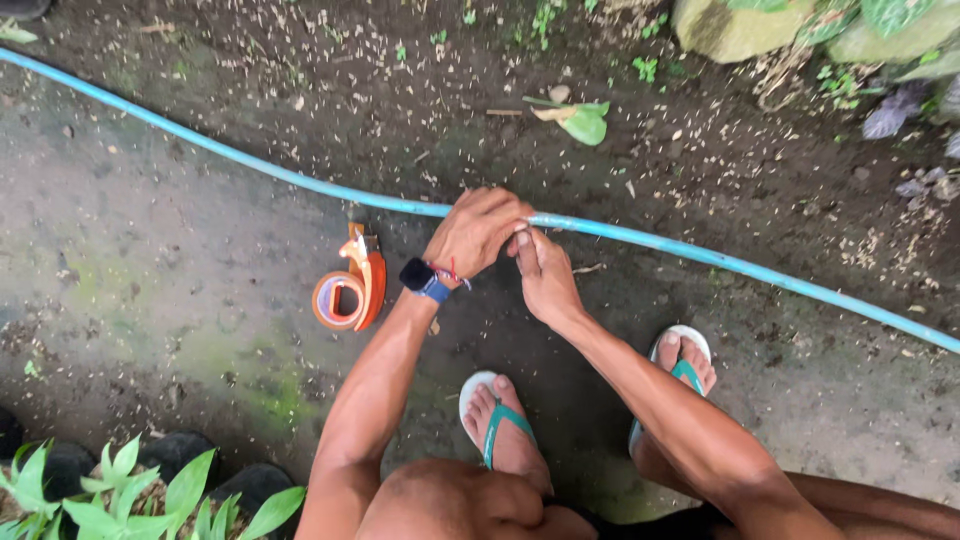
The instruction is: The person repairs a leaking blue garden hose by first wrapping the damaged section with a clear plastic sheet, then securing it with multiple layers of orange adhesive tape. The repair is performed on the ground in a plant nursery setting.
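Crouching over a blue hose [700, 255] stretched across dirt ground [150, 250] from far left to right. Left hand [475, 232] wrapped over the hose, grip closed around it. Right hand [540, 270] just beside, fingertips pinching the hose. Orange tape dispenser [350, 290] lying near left. Green-strapped sandals [495, 425] on both feet.
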